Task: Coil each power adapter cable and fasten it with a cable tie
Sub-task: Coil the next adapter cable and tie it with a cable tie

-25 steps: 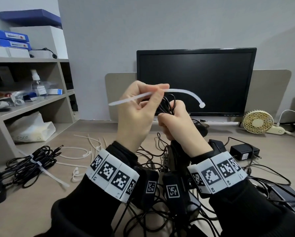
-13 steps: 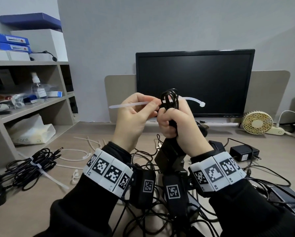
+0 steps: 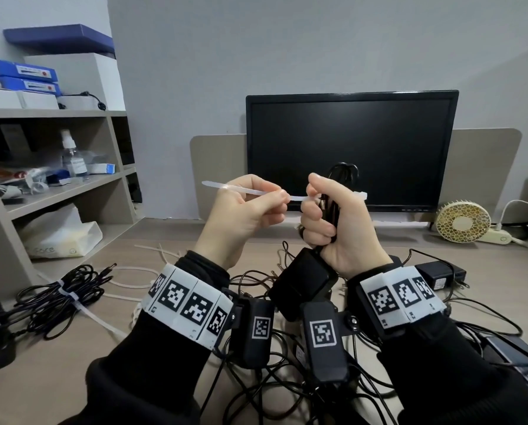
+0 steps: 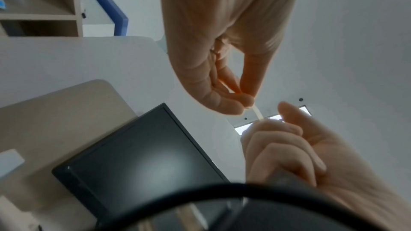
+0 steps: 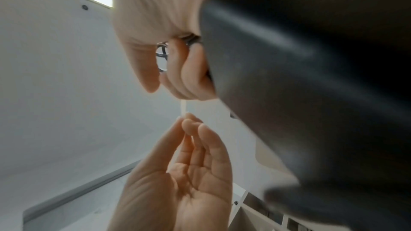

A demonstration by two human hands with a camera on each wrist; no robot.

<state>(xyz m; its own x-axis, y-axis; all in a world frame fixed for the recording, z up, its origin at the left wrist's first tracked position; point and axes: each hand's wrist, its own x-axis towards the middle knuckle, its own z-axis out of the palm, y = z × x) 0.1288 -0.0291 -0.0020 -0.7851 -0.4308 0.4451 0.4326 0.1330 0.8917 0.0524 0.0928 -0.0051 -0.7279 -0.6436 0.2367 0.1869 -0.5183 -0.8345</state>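
Observation:
My right hand [image 3: 330, 216] grips a bundle of coiled black cable [image 3: 333, 207] upright in front of the monitor, with its loop end [image 3: 344, 170] sticking out above the fist. The black adapter block [image 3: 302, 280] hangs below that hand. A white cable tie [image 3: 241, 190] runs across behind the bundle, and its head [image 3: 362, 195] shows at the right of the fist. My left hand [image 3: 265, 197] pinches the tie's strap between thumb and fingertips just left of the bundle; the tail points left. The same pinch on the cable tie [image 5: 183, 110] shows in the right wrist view.
A tied cable bundle [image 3: 63, 292] lies at the left on the desk [image 3: 72, 348], with spare white ties [image 3: 128, 271] beside it. Loose adapters [image 3: 440, 274] and tangled cables cover the desk under my wrists. A monitor [image 3: 348, 148], a small fan [image 3: 463, 222] and a shelf unit [image 3: 57, 185] stand behind.
The tie has slid leftward through the bundle: its curved right end has shortened until only the head shows beside my right fist. Both hands dropped slightly and the right hand regripped the coil.

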